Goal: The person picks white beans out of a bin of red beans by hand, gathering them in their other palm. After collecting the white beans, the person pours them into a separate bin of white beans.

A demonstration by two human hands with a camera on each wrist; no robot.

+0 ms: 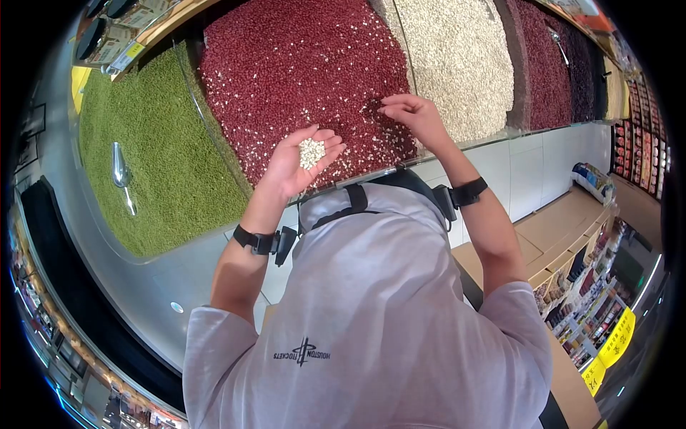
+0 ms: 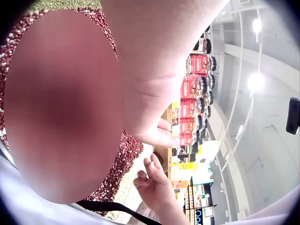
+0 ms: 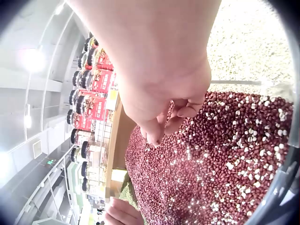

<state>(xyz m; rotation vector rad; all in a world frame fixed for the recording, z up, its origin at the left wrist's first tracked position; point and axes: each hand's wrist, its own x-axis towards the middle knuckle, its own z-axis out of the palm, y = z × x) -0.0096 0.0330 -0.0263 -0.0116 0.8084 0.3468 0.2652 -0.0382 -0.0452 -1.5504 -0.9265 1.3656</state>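
Observation:
Palm up, my left hand [image 1: 304,161] carries a small heap of white beans [image 1: 311,153] on its palm, fingers extended around the heap, above the red bean bin [image 1: 300,64]. Its wrist and fingers [image 2: 161,136] show in the left wrist view. My right hand [image 1: 421,121] is over the right part of the red beans, fingers bent and thumb near the fingertips; no bean can be made out between them. In the right wrist view, this hand [image 3: 164,105] is above red beans [image 3: 197,164] with white beans [image 3: 248,136] scattered among them.
Green beans [image 1: 157,157] with a metal scoop [image 1: 119,166] lie to the left, and a bin of white beans [image 1: 457,64] to the right. Clear dividers separate the bins. Jars [image 1: 107,39] stand on a shelf beyond. A bin rim [image 3: 276,197] runs along the near side.

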